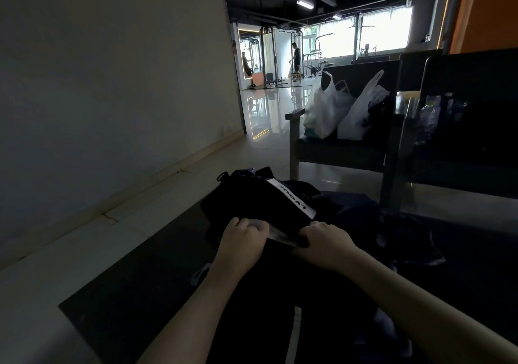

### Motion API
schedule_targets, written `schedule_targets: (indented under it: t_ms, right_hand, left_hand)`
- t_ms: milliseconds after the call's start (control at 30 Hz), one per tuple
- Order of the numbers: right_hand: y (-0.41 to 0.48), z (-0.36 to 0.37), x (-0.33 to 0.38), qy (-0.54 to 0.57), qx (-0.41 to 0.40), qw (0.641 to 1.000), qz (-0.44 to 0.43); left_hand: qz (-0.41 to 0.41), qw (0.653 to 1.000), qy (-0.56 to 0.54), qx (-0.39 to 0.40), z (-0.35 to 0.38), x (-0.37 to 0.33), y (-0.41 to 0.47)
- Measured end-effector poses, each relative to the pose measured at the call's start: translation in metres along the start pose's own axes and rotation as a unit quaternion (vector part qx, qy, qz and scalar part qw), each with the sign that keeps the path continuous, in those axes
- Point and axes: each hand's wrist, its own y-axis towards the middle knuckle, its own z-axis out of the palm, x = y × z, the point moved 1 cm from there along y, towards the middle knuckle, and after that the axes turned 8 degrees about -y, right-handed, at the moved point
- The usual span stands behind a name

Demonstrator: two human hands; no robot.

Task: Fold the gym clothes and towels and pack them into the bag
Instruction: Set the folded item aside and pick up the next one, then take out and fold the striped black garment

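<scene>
Both hands are curled in fists on the near edge of a black garment [246, 201]: left hand [241, 241] and right hand [328, 242] grip it side by side. It lies bunched on the dark surface [134, 288], white stripe [293, 197] up. More dark clothes [398, 223] lie beside it on the right. Beyond, two white bags [325, 111] sit on a chair [339, 150].
</scene>
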Motion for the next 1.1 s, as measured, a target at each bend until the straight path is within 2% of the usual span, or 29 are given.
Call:
schedule_targets:
  t_ms: [100,267,333,400,533,633,767,867,933,967,1033,1100]
  right_hand:
    - [0.004,-0.005,-0.001,-0.001,0.057,0.998,0.000]
    - [0.014,-0.016,-0.005,0.087,0.110,0.990,0.001]
    - [0.015,-0.017,-0.005,0.079,0.087,0.993,0.005]
    - [0.013,-0.019,-0.006,0.059,0.020,0.998,0.011]
    - [0.003,-0.025,-0.015,0.133,-0.067,0.989,0.008]
    - [-0.004,-0.025,-0.018,0.132,-0.133,0.981,0.040]
    - [-0.024,-0.018,-0.008,0.139,-0.091,0.986,0.019]
    - [-0.059,-0.018,0.000,0.142,-0.123,0.982,-0.009]
    - [-0.085,-0.015,0.006,0.136,-0.076,0.987,-0.029]
    - [-0.098,-0.013,0.010,0.133,-0.038,0.990,-0.035]
    - [-0.119,-0.007,0.017,0.127,0.018,0.991,-0.043]
    - [-0.135,0.000,0.023,0.124,0.034,0.991,-0.046]
  left_hand:
    - [-0.010,1.000,-0.020,-0.020,0.002,0.000,-0.004]
    - [-0.018,0.994,-0.052,-0.094,0.007,0.002,-0.007]
    - [-0.009,0.990,-0.065,-0.123,0.008,0.002,-0.009]
    - [-0.011,0.990,-0.077,-0.118,0.007,0.002,-0.011]
    - [-0.066,0.986,-0.131,-0.072,0.004,0.000,-0.011]
    - [-0.106,0.976,-0.188,0.015,-0.002,-0.004,-0.012]
    - [-0.149,0.951,-0.250,0.103,-0.024,-0.012,-0.027]
    - [-0.176,0.902,-0.353,0.178,-0.046,-0.023,-0.049]
    - [-0.189,0.860,-0.412,0.233,-0.056,-0.033,-0.065]
    - [-0.184,0.854,-0.412,0.257,-0.060,-0.040,-0.072]
    - [-0.147,0.885,-0.341,0.280,-0.064,-0.053,-0.086]
    - [-0.114,0.923,-0.269,0.250,-0.068,-0.065,-0.096]
